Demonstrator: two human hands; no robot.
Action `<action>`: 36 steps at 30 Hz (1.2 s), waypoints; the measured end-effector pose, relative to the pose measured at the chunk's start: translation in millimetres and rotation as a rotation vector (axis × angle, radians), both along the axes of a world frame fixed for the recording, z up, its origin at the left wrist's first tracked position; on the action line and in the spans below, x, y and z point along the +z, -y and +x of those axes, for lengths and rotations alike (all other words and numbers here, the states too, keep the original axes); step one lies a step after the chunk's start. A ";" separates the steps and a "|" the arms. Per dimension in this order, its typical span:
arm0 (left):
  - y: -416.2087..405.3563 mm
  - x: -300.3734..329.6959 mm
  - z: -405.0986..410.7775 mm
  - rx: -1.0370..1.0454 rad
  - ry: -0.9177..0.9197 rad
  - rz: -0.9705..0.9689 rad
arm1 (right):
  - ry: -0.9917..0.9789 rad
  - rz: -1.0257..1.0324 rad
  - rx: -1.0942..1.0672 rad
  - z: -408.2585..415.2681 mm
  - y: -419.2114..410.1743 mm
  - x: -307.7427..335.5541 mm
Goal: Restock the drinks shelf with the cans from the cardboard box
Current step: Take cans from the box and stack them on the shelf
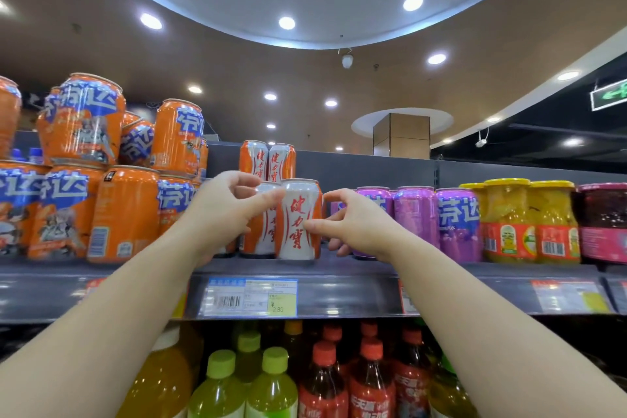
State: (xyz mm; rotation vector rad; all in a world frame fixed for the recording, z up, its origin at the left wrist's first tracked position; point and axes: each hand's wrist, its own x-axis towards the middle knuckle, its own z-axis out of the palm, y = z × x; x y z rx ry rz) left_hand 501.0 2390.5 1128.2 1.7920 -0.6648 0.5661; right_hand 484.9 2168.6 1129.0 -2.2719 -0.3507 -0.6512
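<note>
On the top shelf [339, 268] a white and orange can [298, 214] stands upright at the front edge. Another like it [268, 231] is just to its left, and two more [266, 159] are stacked behind. My right hand [356, 224] holds the front can, with the thumb on its face and the fingers curled at its right side. My left hand [224, 210] is loosely curled in front of the left can, its thumb tip touching that can's top. The cardboard box is out of view.
Large orange cans [125, 210] are stacked two high on the left. Purple cans [417, 214] and jars of yellow fruit [509, 220] stand on the right. Price labels [251, 297] line the shelf edge. Bottled drinks [271, 380] fill the shelf below.
</note>
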 end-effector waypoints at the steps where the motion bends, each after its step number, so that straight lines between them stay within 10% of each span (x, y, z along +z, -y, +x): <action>1: -7.6 -1.5 -2.1 0.010 0.028 0.023 | 0.029 -0.001 -0.029 -1.5 0.4 -0.6; 5: -32.0 -1.2 -6.3 -0.017 0.037 0.284 | 0.177 -0.115 0.057 -14.7 7.5 3.4; 14: -7.7 9.5 -2.7 -0.093 -0.099 0.809 | -0.140 -0.331 0.087 -15.4 2.5 0.2; 36: -28.9 4.0 16.8 -0.182 -0.028 0.531 | -0.403 -0.342 0.018 -8.6 -10.3 8.9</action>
